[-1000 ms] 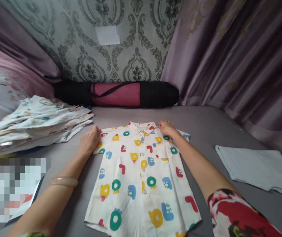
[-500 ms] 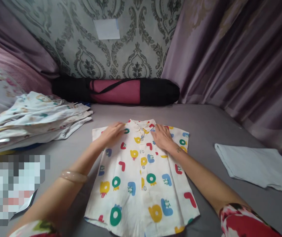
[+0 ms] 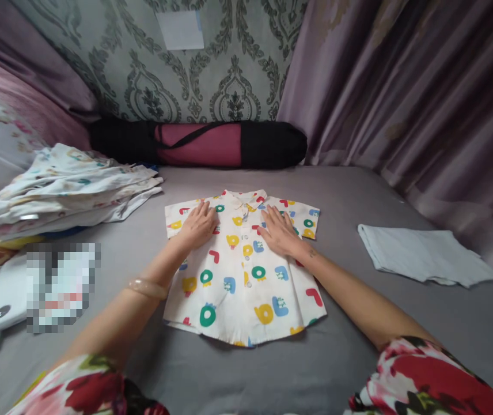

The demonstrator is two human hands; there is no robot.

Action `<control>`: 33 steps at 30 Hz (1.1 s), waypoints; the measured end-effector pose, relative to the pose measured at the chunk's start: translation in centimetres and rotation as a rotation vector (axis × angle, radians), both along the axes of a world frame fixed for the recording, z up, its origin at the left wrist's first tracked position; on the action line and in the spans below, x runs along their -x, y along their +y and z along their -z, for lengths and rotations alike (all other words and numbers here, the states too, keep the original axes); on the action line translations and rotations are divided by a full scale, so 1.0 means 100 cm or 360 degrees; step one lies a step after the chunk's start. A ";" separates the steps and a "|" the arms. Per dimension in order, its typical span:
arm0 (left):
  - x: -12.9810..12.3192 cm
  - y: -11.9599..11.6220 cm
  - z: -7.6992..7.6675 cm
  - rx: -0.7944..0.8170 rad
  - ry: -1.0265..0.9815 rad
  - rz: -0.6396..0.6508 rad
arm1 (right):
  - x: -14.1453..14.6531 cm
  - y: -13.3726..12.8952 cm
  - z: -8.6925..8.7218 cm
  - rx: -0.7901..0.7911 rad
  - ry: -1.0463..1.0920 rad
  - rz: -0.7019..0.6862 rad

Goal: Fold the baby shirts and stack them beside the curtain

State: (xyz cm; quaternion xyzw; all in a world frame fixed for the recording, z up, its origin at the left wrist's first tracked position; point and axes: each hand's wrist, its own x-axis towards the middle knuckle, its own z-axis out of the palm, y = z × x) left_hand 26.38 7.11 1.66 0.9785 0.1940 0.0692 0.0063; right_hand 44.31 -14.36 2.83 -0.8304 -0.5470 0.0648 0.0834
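Note:
A small white short-sleeved shirt [image 3: 233,288] with coloured letter prints lies spread out, front up, its collar toward the wall. My left hand [image 3: 198,223] rests flat on the shirt's left chest area, just below the shoulder, fingers outstretched. On the other side of the button row, my right hand [image 3: 280,229] lies flat with its fingers spread, below the collar. Neither hand grips the cloth. Parts of the shirt under both palms are hidden.
Grey sheet [image 3: 350,202] lies under everything. Left is a pile of light printed clothes [image 3: 69,190]; nearer me, a white device [image 3: 8,300] with a cable. A folded pale garment [image 3: 428,253] lies right. A black and maroon long bag [image 3: 198,144] rests against the wall.
Both hands have slid slightly down the shirt from near the collar, and the left hand has settled flat. The view has tilted down, showing the shirt's whole hem.

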 end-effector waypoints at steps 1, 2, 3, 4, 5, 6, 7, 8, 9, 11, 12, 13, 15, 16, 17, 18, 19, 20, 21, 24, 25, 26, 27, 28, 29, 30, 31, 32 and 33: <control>0.012 -0.008 -0.001 -0.0002 0.0015 0.0001 | 0.011 -0.013 -0.002 0.0017 0.0022 -0.0067; 0.025 -0.015 -0.002 0.0012 0.0031 0.0011 | 0.023 -0.027 -0.003 0.0044 0.0050 -0.0132; 0.039 -0.023 -0.002 0.0037 0.0043 0.0017 | 0.034 -0.040 -0.004 0.0074 0.0079 -0.0182; 0.053 -0.031 -0.002 0.0069 0.0051 0.0012 | 0.044 -0.054 -0.004 0.0101 0.0104 -0.0220; 0.067 -0.039 -0.002 0.0107 0.0054 -0.0011 | 0.054 -0.066 -0.005 0.0121 0.0124 -0.0244; 0.081 -0.047 -0.001 0.0151 0.0054 -0.0051 | 0.062 -0.079 -0.006 0.0132 0.0140 -0.0260; 0.095 -0.054 -0.001 0.0200 0.0053 -0.0104 | 0.069 -0.090 -0.007 0.0137 0.0156 -0.0274; 0.107 -0.061 0.000 0.0251 0.0046 -0.0169 | 0.075 -0.101 -0.009 0.0138 0.0177 -0.0285; 0.120 -0.067 0.000 0.0297 0.0031 -0.0235 | 0.081 -0.112 -0.011 0.0141 0.0209 -0.0298; 0.143 -0.079 0.001 0.0362 -0.0034 -0.0342 | 0.089 -0.133 -0.016 0.0136 0.0304 -0.0331; 0.153 -0.084 0.001 0.0379 -0.0086 -0.0379 | 0.092 -0.142 -0.018 0.0116 0.0364 -0.0347; 0.163 -0.089 0.001 0.0392 -0.0148 -0.0416 | 0.094 -0.150 -0.020 0.0072 0.0430 -0.0354; 0.178 -0.097 -0.001 0.0433 -0.0251 -0.0507 | 0.093 -0.162 -0.023 -0.0124 0.0540 -0.0292; 0.183 -0.101 -0.002 0.0468 -0.0275 -0.0570 | 0.090 -0.166 -0.023 -0.0261 0.0567 -0.0199; 0.186 -0.105 -0.004 0.0505 -0.0285 -0.0643 | 0.086 -0.170 -0.023 -0.0394 0.0555 -0.0056; 0.188 -0.108 -0.006 0.0538 -0.0286 -0.0720 | 0.082 -0.172 -0.023 -0.0486 0.0500 0.0125; 0.187 -0.112 -0.008 0.0565 -0.0281 -0.0797 | 0.077 -0.173 -0.022 -0.0513 0.0415 0.0319; 0.186 -0.116 -0.009 0.0585 -0.0275 -0.0868 | 0.073 -0.174 -0.022 -0.0468 0.0320 0.0490; 0.183 -0.119 -0.010 0.0596 -0.0273 -0.0932 | 0.069 -0.175 -0.021 -0.0374 0.0231 0.0619; 0.175 -0.129 -0.012 0.0610 -0.0279 -0.1052 | 0.067 -0.175 -0.019 -0.0084 0.0081 0.0728; 0.172 -0.132 -0.012 0.0605 -0.0288 -0.1068 | 0.068 -0.175 -0.018 -0.0042 0.0062 0.0714; 0.171 -0.134 -0.013 0.0599 -0.0297 -0.1074 | 0.070 -0.174 -0.018 -0.0022 0.0049 0.0696; 0.169 -0.135 -0.014 0.0595 -0.0304 -0.1081 | 0.073 -0.174 -0.018 -0.0011 0.0042 0.0681; 0.168 -0.136 -0.015 0.0601 -0.0304 -0.1086 | 0.076 -0.173 -0.018 -0.0004 0.0039 0.0669; 0.167 -0.137 -0.017 0.0618 -0.0304 -0.1087 | 0.079 -0.172 -0.018 0.0002 0.0035 0.0663; 0.167 -0.138 -0.020 0.0649 -0.0301 -0.1080 | 0.081 -0.171 -0.019 0.0011 0.0027 0.0663; 0.167 -0.138 -0.023 0.0695 -0.0302 -0.1068 | 0.084 -0.170 -0.020 0.0025 0.0015 0.0666; 0.168 -0.138 -0.025 0.0754 -0.0312 -0.1056 | 0.086 -0.169 -0.021 0.0043 0.0003 0.0669; 0.169 -0.137 -0.028 0.0817 -0.0331 -0.1046 | 0.087 -0.169 -0.022 0.0064 -0.0006 0.0670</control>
